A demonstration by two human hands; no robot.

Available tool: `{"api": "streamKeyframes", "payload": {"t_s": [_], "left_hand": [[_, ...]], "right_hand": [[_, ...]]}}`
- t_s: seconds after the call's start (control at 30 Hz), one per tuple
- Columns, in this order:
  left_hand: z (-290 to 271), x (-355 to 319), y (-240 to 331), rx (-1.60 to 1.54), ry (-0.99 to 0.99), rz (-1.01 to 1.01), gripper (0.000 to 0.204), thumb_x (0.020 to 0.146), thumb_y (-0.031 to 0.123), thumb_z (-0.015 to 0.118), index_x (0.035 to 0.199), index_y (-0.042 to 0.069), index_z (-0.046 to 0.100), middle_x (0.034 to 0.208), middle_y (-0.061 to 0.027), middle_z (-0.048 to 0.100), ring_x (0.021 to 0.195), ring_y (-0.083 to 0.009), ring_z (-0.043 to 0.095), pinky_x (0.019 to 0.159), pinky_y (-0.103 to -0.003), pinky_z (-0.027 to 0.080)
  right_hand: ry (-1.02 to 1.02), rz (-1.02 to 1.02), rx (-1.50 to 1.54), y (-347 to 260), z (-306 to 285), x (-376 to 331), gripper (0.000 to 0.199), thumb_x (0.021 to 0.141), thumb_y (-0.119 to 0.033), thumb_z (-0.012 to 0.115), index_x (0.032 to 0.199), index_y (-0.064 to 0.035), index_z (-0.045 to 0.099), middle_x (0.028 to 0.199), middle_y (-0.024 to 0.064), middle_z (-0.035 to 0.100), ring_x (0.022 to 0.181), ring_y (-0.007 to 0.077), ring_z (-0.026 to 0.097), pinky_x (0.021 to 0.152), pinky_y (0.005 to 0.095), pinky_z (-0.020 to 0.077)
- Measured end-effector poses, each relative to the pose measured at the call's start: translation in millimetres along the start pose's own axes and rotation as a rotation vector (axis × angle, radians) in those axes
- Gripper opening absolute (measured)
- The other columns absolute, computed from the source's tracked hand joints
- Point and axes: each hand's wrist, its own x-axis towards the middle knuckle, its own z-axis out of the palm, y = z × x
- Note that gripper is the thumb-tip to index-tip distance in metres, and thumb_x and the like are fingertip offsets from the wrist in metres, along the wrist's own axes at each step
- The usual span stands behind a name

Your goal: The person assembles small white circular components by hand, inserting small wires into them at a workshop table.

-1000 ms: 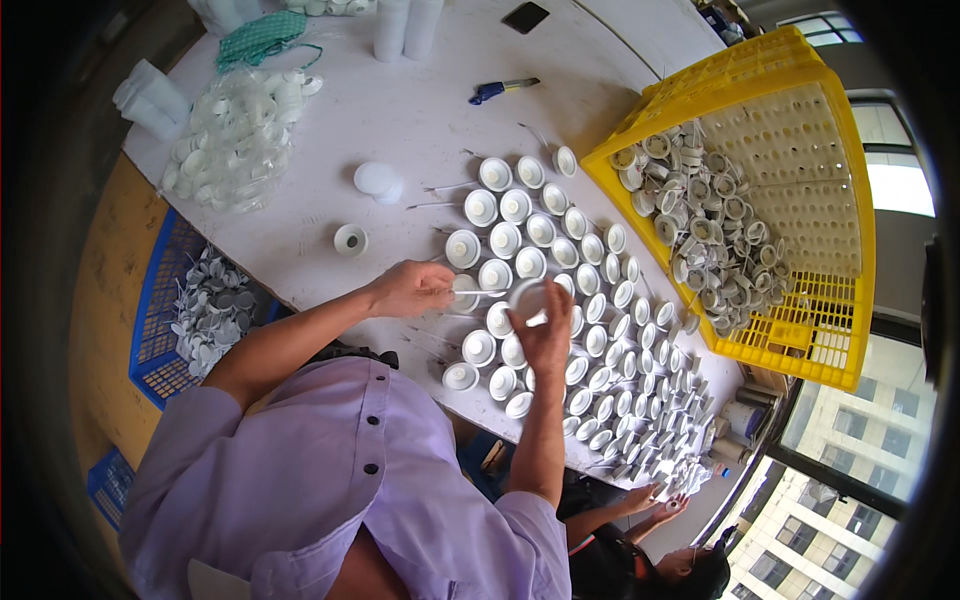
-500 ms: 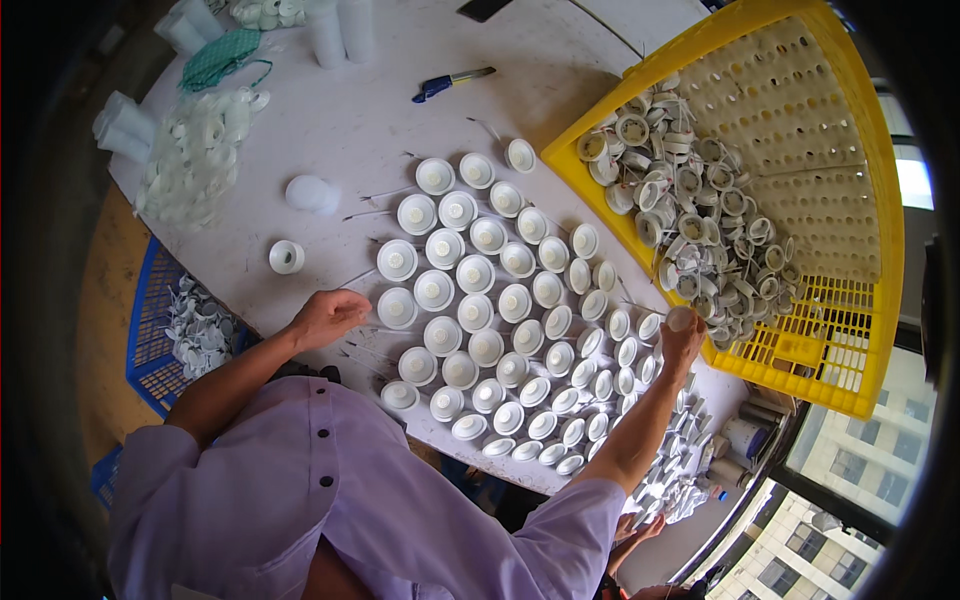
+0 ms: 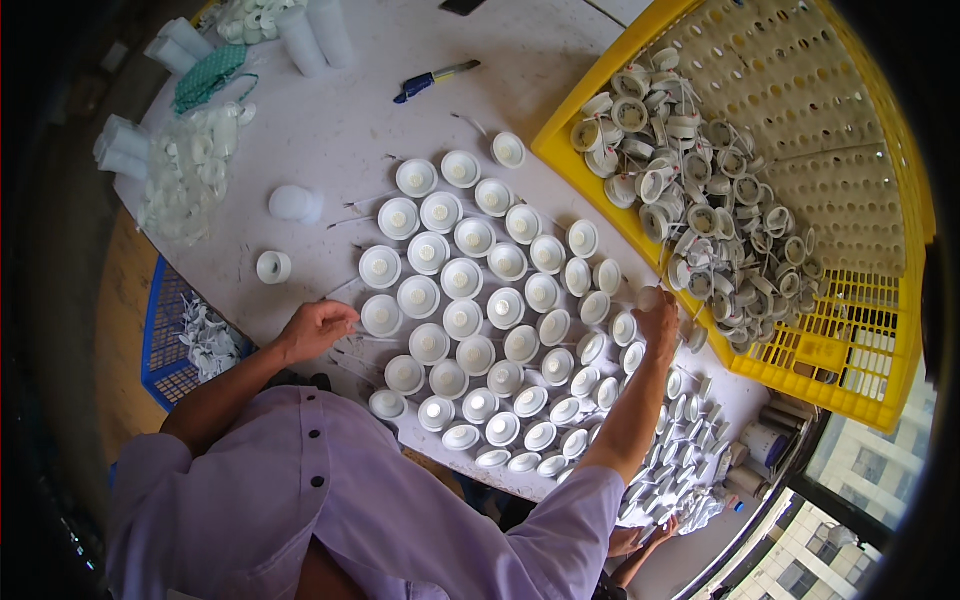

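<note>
Just beside the yellow crate point(image 3: 822, 354), our right hand point(image 3: 657, 328) pinched a white round part point(image 3: 650, 297); our left hand point(image 3: 318, 328), well apart from it, curled loosely, its contents unclear. White round fittings point(image 3: 462, 319) already stood in rough rows beside the crate; ring-shaped parts point(image 3: 703, 222) inside lay heaped, unarranged.

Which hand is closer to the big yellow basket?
Right: the right hand is close beside the yellow basket; the left hand is away across the white round parts.

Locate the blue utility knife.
In the head view, the utility knife lies on the table, just left of top centre, left of the yellow crate and beyond the white round fittings.
</note>
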Motion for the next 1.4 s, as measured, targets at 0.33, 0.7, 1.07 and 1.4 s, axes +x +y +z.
{"api": "streamKeyframes", "payload": {"t_s": [0.33, 0.7, 1.07, 1.4], "left_hand": [[-9, -7, -2, 0.064, 0.039, -0.046, 0.020, 0.091, 0.005, 0.050, 0.108, -0.001, 0.057, 0.104, -0.0084, 0.064, 0.092, -0.0145, 0.065, 0.061, -0.022, 0.047], [-9, -12, -5, 0.064, 0.066, -0.039, 0.020, 0.089, 0.003, 0.051, 0.107, -0.002, 0.058, 0.101, -0.0069, 0.063, 0.091, -0.0133, 0.063, 0.081, -0.026, 0.049], [-13, -21, 17, 0.116, 0.016, 0.110, 0.020, 0.089, 0.004, 0.057, 0.107, -0.002, 0.058, 0.104, -0.0085, 0.064, 0.098, -0.0124, 0.060, 0.084, -0.026, 0.049], [0, 10, 117, 0.221, -0.326, 0.656, 0.057, 0.093, 0.047, 0.046, 0.126, 0.001, 0.047, 0.136, -0.0224, 0.042, 0.124, -0.0327, 0.044, 0.100, -0.039, 0.038]], "right_hand": [[-0.114, 0.048, -0.021, -16, -2, 8, 0.075, 0.064, -0.030, 0.078, 0.129, -0.0074, 0.049, 0.127, 0.0168, 0.051, 0.116, 0.0323, 0.050, 0.097, 0.0393, 0.0417], [0.376, 0.209, 0.154, -72, -10, 89, 0.034, 0.079, -0.025, 0.061, 0.109, -0.0092, 0.060, 0.112, 0.0158, 0.057, 0.098, 0.0355, 0.059, 0.080, 0.0457, 0.0486], [0.587, 0.005, 0.599, -121, -68, 1, 0.027, 0.087, -0.019, 0.055, 0.107, -0.0020, 0.064, 0.087, 0.0120, 0.065, 0.078, 0.0216, 0.062, 0.073, 0.0312, 0.0486], [-0.279, -0.808, 0.989, -312, -144, -166, 0.028, 0.068, 0.002, 0.074, 0.096, -0.0030, 0.069, 0.088, 0.0092, 0.066, 0.080, 0.0173, 0.062, 0.069, 0.0263, 0.0482]]}}
